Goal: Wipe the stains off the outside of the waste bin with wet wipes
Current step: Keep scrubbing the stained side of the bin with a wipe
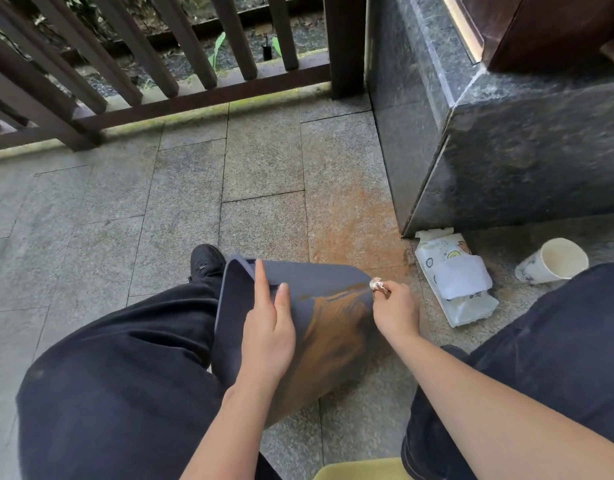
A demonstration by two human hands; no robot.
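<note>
Bin lies on its side on the floor between the knees, brown stain across its upper wall. Looks light, stiff, smooth; best steadied near the rim. Left hand presses flat on it, fingers straight. Right hand pinches a balled wipe at the stain's far edge. Wipe pack beside the plinth.

Dark blue-grey waste bin streaked orange-brown; wipe white, brown-smudged.
</note>
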